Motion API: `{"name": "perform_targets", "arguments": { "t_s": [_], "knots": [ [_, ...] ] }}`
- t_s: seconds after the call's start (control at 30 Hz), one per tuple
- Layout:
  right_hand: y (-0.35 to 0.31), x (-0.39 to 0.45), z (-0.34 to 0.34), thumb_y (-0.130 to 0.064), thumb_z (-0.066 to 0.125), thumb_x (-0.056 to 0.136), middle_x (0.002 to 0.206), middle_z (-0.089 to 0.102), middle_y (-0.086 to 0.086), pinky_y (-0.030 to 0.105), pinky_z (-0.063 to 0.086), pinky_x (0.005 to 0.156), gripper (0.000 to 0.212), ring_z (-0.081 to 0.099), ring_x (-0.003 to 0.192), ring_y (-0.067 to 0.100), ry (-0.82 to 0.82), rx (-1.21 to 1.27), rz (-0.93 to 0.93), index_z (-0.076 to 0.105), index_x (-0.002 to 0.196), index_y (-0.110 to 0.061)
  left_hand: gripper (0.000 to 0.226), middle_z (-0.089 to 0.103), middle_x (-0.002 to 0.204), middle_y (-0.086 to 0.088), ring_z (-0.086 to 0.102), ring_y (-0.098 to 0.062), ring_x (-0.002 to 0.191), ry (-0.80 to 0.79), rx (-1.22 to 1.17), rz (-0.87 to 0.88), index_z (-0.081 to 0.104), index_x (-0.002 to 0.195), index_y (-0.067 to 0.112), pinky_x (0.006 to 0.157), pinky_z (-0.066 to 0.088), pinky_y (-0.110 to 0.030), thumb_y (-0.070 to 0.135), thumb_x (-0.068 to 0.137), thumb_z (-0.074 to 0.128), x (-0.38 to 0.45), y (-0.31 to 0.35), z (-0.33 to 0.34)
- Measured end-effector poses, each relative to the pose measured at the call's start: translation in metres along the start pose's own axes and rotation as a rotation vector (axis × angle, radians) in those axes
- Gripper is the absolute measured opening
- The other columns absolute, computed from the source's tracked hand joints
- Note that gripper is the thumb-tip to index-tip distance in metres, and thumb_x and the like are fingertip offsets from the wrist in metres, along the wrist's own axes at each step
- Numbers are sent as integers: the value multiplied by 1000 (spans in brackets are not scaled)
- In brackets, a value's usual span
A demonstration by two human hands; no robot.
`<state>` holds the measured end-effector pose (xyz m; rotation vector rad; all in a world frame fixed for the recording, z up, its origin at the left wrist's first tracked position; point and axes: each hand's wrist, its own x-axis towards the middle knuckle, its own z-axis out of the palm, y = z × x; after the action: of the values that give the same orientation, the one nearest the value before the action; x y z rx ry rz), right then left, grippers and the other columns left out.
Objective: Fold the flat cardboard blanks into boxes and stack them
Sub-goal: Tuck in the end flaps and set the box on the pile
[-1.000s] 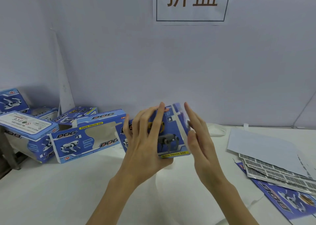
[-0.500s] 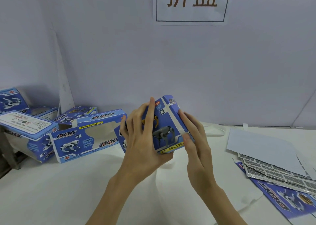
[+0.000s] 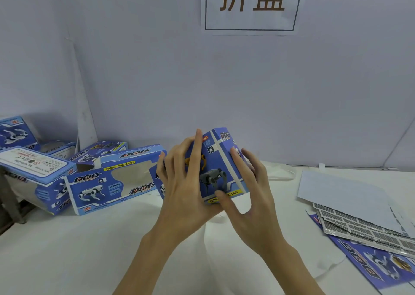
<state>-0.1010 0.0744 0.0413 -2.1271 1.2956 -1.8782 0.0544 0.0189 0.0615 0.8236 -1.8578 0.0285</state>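
A blue cardboard box (image 3: 215,160) with toy-dog prints is held up above the middle of the table, its end face toward me. My left hand (image 3: 182,182) grips it from the left, fingers spread over the printed face. My right hand (image 3: 249,189) holds its right side, thumb on the lower yellow strip and fingers wrapped round the side panel. Folded blue boxes (image 3: 112,180) lie at the left by the wall. A pile of flat blanks (image 3: 368,231) lies on the table at the right.
The table has a white cloth (image 3: 67,249). More folded boxes (image 3: 33,166) are heaped at the far left edge. A grey wall with a paper sign (image 3: 250,5) stands close behind. A white sheet (image 3: 341,193) tops the flat pile.
My right hand moved in from beside the box and took hold of its right side. The box tilted and rose slightly. The left hand kept its hold.
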Motion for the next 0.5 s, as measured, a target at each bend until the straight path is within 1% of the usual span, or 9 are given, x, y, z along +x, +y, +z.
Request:
{"name": "perform_targets", "arguments": {
  "t_s": [0.07, 0.2, 0.3, 0.37, 0.4, 0.47, 0.5],
  "knots": [
    [1, -1, 2, -45, 63, 102, 163, 33, 5, 29, 62, 94, 64, 31, 154, 35, 23, -22, -19, 36, 161, -41, 128, 23, 158, 1, 14, -11, 149, 5, 13, 1, 8, 165, 23, 118, 25, -69, 65, 67, 79, 0, 0, 0],
    [3, -5, 6, -41, 58, 106, 164, 32, 8, 41, 62, 96, 59, 32, 154, 36, 46, -69, -42, 36, 161, -40, 130, 23, 158, 1, 15, -14, 148, 7, 25, 1, 9, 165, 23, 115, 29, -70, 65, 64, 80, 0, 1, 0],
    [4, -6, 9, -48, 52, 108, 165, 31, 5, 39, 62, 95, 55, 30, 154, 36, 49, -87, -36, 38, 160, -37, 130, 22, 157, 3, 16, -16, 148, 2, 5, -3, 10, 164, 23, 115, 30, -71, 64, 63, 81, 0, 0, -1],
    [3, -5, 8, -47, 53, 107, 164, 31, 6, 38, 63, 94, 55, 29, 154, 36, 49, -86, -40, 39, 159, -34, 128, 18, 160, 7, 15, -16, 153, -14, -33, -11, 9, 163, 28, 119, 23, -70, 61, 64, 83, 1, 1, -1],
    [3, -4, 6, -46, 54, 107, 164, 31, 8, 36, 63, 94, 55, 30, 154, 36, 56, -88, -56, 40, 159, -33, 126, 15, 163, 10, 13, -18, 156, -25, -52, -7, 8, 163, 30, 123, 17, -69, 60, 66, 83, 1, 2, 0],
    [3, -1, 0, -42, 58, 106, 162, 32, 11, 31, 62, 94, 55, 33, 153, 37, 86, -113, -102, 43, 158, -27, 124, 6, 170, 12, 2, -22, 162, -53, -87, 33, 3, 164, 31, 127, 5, -63, 61, 72, 81, 1, 1, -2],
    [5, 1, -4, -39, 61, 105, 161, 33, 12, 31, 62, 95, 56, 34, 152, 38, 110, -139, -119, 44, 157, -26, 121, 2, 173, 11, -2, -23, 162, -84, -141, 50, 1, 166, 32, 127, 3, -62, 58, 77, 80, 1, 0, -4]
  ]
}}
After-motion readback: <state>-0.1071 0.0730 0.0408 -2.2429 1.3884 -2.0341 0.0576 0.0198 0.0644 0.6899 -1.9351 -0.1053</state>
